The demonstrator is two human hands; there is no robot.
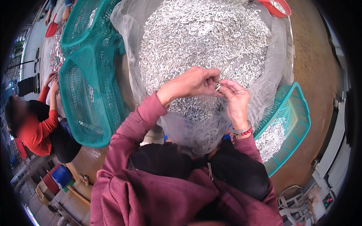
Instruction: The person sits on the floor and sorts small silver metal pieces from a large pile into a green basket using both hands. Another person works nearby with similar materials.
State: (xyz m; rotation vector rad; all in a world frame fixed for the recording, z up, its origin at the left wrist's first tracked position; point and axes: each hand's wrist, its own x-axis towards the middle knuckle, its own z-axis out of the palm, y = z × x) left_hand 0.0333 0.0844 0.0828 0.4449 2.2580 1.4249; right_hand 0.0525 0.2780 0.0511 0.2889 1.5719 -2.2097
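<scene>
Some silvery metal (pixel 217 86) between fingers (pixel 231 84), inside net edge (pixel 200 133).

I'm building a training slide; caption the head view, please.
Left hand and right hand handle a small shiny piece above a heap of silvery pieces, green basket at right.

We note that the fingertips of the left hand (pixel 194 83) and right hand (pixel 238 98) cover most of the small metal piece (pixel 217 86); its full shape cannot be determined. The upper edge cuts off the heap of silvery pieces (pixel 203 37) and the red scoop (pixel 281 9). We find the co-worker in orange-red (pixel 34 132) blurred at the head. Of a second co-worker we see only hands (pixel 66 14) and sleeves. The multicoloured bits (pixel 56 56) at far left are too small to identify.
</scene>
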